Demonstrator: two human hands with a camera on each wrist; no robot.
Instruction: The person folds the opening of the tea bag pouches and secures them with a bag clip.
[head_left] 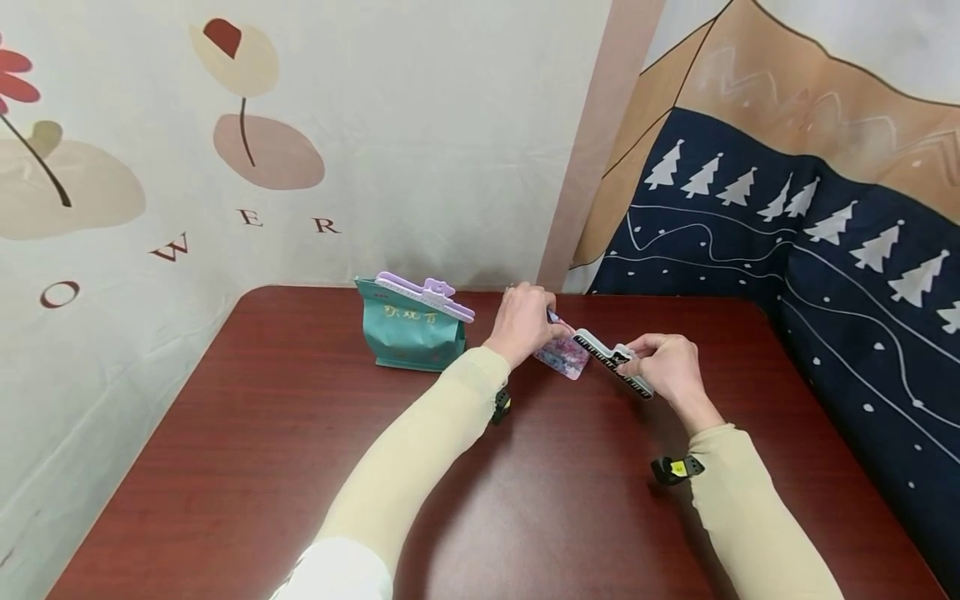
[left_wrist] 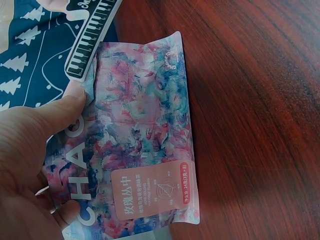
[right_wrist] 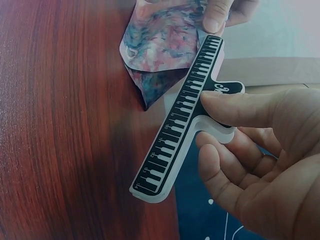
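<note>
A pink and blue patterned tea pouch (left_wrist: pixel 142 110) stands on the table, its top edge pinched by my left hand (head_left: pixel 522 323). In the left wrist view, the thumb presses near the top of the pouch. My right hand (head_left: pixel 670 367) pinches the handle of a black-and-white bag clip (right_wrist: pixel 172 125) printed with piano keys. One end of the clip is close to the left thumb at the pouch's top corner; whether it touches the pouch I cannot tell. In the head view the left hand hides part of the pouch.
To the left of the pouch, a green bag (head_left: pixel 412 333) stands upright with a lilac clip (head_left: pixel 426 296) across its top. The reddish-brown table (head_left: pixel 300 467) reaches back to a printed curtain (head_left: pixel 420 142). Dark blue cloth with tree shapes (head_left: pixel 847 292) hangs along the right side.
</note>
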